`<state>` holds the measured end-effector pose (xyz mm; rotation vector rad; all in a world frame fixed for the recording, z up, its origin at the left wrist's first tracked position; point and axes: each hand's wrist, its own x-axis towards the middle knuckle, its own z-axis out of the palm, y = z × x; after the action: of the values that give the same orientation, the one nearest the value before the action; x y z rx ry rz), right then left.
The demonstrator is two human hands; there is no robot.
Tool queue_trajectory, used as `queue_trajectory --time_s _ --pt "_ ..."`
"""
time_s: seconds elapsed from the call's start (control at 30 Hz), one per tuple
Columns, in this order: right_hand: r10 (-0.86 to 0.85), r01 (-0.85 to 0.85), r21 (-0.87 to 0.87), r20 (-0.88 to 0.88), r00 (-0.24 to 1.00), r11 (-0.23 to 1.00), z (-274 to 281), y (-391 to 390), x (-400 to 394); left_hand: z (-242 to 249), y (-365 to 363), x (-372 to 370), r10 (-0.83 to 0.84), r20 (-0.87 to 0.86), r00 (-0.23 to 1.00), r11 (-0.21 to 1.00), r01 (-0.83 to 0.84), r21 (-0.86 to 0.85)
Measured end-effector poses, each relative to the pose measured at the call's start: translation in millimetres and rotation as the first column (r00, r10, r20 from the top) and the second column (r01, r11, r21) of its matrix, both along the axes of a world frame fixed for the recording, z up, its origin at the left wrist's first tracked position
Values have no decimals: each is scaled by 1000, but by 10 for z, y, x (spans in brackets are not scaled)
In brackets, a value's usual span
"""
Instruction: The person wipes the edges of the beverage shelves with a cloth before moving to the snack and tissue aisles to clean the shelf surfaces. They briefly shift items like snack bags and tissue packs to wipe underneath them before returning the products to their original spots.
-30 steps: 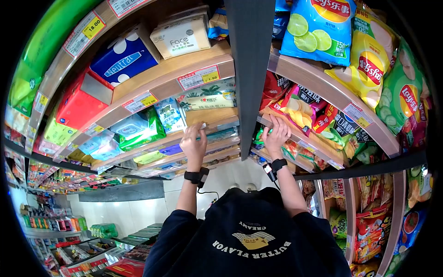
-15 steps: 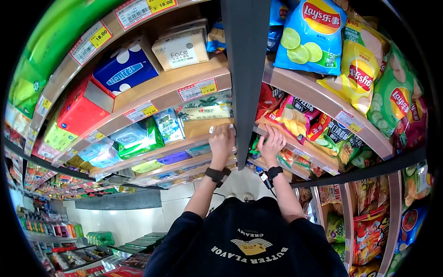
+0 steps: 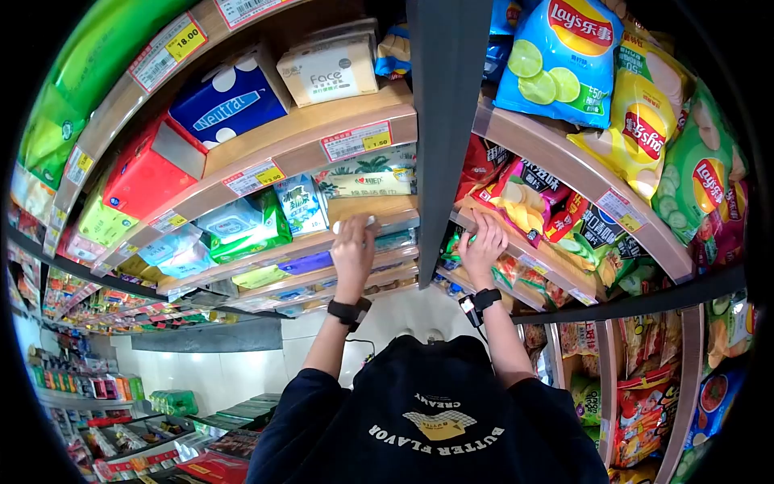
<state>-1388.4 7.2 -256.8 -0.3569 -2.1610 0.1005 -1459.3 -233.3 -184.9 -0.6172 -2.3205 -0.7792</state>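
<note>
My left hand [image 3: 352,252] is closed on a small crumpled white cloth [image 3: 339,227], pressed against the front edge of a left shelf [image 3: 387,211]. Only bits of the cloth show past the fingers. Just above that hand stand a blue-and-white pack [image 3: 300,206] and a tissue pack with a palm-leaf print [image 3: 369,179]. Across the dark upright post [image 3: 446,153], my right hand [image 3: 482,244] rests with fingers apart on the edge of the chip shelf [image 3: 532,260]. Chip bags [image 3: 516,203] lie just beyond its fingertips. Each wrist wears a black band.
Boxed tissues, including a blue Neutral box [image 3: 230,105] and a red box [image 3: 153,173], stand on the upper left shelf. Large Lay's bags [image 3: 556,68] hang over the upper right shelf. Below are pale floor tiles [image 3: 242,367] and green packed goods [image 3: 173,401].
My left hand has slid left along the shelf edge with the white cloth, away from the post. My right hand stays at the chip shelf's edge. The view has shifted slightly.
</note>
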Motion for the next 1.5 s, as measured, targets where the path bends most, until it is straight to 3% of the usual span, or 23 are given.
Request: queue_trajectory --time_s 0.27,0.37,0.4,0.5,0.53,0.77,0.87,0.97,1.0,1.2,1.33,1.5 --pt "-42 44 42 -42 998 998 -23 8 -34 -45 -56 42 102 -2 995 979 -101 -175" --pt "-44 45 43 -45 998 998 -19 3 -36 -48 124 70 118 100 988 975 -96 -201" --pt "-42 44 45 -46 998 998 -25 9 -38 -75 216 81 96 154 983 988 -76 -136" --pt "-59 63 64 -51 997 996 -52 18 -48 -131 622 95 188 195 963 934 -114 -337" --pt "-61 64 69 -45 997 996 -56 22 -49 -69 694 110 117 221 968 963 -56 -263" --pt "-33 34 23 -22 999 999 -2 -2 -19 10 949 115 72 120 990 932 -24 -361" --pt "-14 15 16 -18 1000 1000 14 -6 -6 -50 762 104 14 66 998 979 0 -203" --pt "-7 7 30 -25 1000 1000 -14 10 -27 -131 510 75 94 7 996 957 -89 -274" --pt "-8 9 33 -25 1000 999 -12 10 -26 -149 422 76 92 11 996 976 -88 -197" --pt "-42 44 41 -36 998 998 -25 7 -31 -99 -76 68 184 3 983 978 -182 -106" --pt "-69 75 68 -76 995 995 -70 25 -69 -52 -48 111 272 -40 961 939 -274 -206" --pt "-84 89 85 -58 995 992 -118 27 -86 -97 183 89 137 -19 990 983 -138 -119"
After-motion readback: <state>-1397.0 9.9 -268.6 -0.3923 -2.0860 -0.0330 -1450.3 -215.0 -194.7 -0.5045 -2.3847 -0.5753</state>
